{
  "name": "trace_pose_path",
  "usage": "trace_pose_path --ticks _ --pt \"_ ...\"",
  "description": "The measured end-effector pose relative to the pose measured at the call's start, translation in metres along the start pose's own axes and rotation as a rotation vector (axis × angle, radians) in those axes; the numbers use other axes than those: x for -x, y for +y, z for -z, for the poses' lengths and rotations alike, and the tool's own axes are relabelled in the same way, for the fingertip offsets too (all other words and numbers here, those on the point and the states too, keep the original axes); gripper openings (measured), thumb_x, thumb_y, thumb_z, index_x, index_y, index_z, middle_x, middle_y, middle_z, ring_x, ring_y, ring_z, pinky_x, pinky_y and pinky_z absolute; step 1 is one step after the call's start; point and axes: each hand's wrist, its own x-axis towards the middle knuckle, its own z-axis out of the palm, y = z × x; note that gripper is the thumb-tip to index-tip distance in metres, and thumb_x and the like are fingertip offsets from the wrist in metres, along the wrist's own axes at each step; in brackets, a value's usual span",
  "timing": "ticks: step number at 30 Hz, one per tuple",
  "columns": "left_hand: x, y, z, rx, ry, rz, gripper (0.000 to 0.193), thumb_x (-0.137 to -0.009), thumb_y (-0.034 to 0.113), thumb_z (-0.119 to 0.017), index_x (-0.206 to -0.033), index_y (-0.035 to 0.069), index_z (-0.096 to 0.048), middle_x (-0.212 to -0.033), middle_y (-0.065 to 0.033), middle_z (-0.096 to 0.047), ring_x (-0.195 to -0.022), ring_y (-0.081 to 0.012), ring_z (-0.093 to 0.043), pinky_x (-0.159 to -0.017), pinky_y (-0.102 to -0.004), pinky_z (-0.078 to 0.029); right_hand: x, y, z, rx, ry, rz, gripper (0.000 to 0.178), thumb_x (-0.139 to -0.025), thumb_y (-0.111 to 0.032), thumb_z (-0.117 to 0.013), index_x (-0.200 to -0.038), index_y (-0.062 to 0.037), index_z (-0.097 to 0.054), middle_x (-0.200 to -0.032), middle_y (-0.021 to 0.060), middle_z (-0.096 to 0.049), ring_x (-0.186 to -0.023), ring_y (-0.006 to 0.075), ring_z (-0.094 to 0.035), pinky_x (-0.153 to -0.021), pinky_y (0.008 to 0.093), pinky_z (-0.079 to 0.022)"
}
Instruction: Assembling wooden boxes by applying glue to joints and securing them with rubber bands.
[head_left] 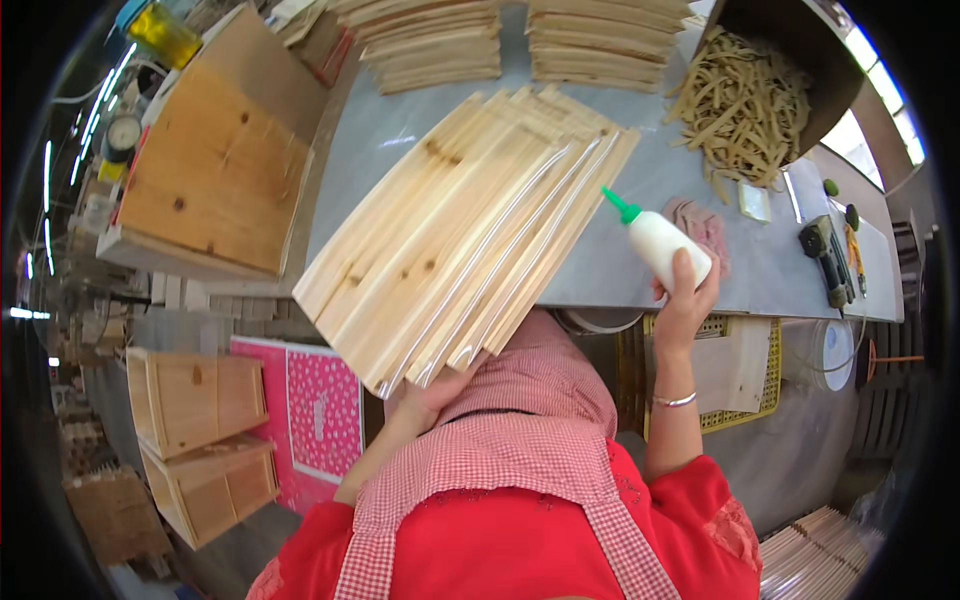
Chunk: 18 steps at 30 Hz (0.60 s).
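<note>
While the wooden boards (410, 235) sit fanned in overlapping steps, their far ends are over the middle of the surface (360, 150) and their lower ends stick out past its near edge. Boards lie at a slant, pale with a few brown knots. Shiny glue lines (525, 215) run lengthwise along the exposed strips on the right side of the fan.

Left grip (445, 388): under the lower ends, touching; fingers mostly hidden by the wood, can't tell how far closed. Right grip (690, 292): wrapped round a white squeeze bottle (665, 245), closed to the bottle's width. Bottle is tilted, green nozzle (620, 205) up and toward the fan, just beside its right edge, apart from the wood.

Just behind the bottle, near the near edge: pink cloth (700, 225). Toward the far right corner: open box (835, 75) with a heap of tan strips (745, 105) spilling out. Right end: black hand tool (825, 262). Far edge: two stacks of slats (605, 45), side by side. Left edge: large wooden box (215, 165).

Below the near edge, right side: yellow crate (772, 365) and white bucket (835, 355). Lower left, on the floor: two small wooden boxes (205, 400) beside a pink patterned panel (325, 415).
</note>
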Motion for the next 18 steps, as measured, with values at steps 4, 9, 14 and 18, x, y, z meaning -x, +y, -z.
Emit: trace_pose_path --ticks 4,9,14,18 --pt "0.002 0.004 -0.001 0.14 0.02 -0.129 0.064 -0.106 0.051 -0.043 -0.157 0.012 -0.036 -0.162 -0.011 -0.038 -0.147 -0.0328 -0.039 -0.124 -0.0461 -0.032 -0.068 0.013 0.007 0.089 0.201 -0.099 0.041 -0.096 -0.034 -0.072 -0.112 0.0009 -0.058 -0.092 0.009 -0.065 -0.059 0.0107 -0.058 -0.046 0.0224 -0.047" --pt "-0.007 -0.025 0.013 -0.78 0.277 -0.354 0.049 -0.102 0.046 -0.056 -0.14 0.016 -0.061 -0.142 -0.0115 -0.062 -0.133 -0.0345 -0.056 -0.112 -0.0464 -0.043 -0.125 0.034 0.006 0.235 0.213 -0.106 0.05 -0.092 -0.037 -0.075 -0.114 0.005 -0.06 -0.095 0.0129 -0.067 -0.072 0.0161 -0.064 -0.059 0.031 -0.052" --pt "-0.013 -0.043 0.029 -3.787 0.554 -0.658 0.055 -0.107 0.046 -0.042 -0.147 0.009 -0.05 -0.153 -0.0143 -0.05 -0.142 -0.0337 -0.046 -0.118 -0.0496 -0.039 -0.159 0.048 -0.005 0.36 0.22 0.004 0.054 -0.089 -0.04 -0.075 -0.113 0.0074 -0.062 -0.105 0.0225 -0.07 -0.095 0.0311 -0.067 -0.087 0.0428 -0.052" --pt "-0.013 -0.045 0.029 -4.148 0.6 -0.409 0.061 -0.108 0.047 -0.034 -0.152 0.005 -0.04 -0.158 -0.0178 -0.041 -0.146 -0.0369 -0.039 -0.121 -0.058 -0.034 -0.181 0.058 -0.013 0.456 0.24 0.023 0.055 -0.087 -0.04 -0.077 -0.112 0.007 -0.064 -0.107 0.0254 -0.07 -0.097 0.0364 -0.068 -0.088 0.0445 -0.052"
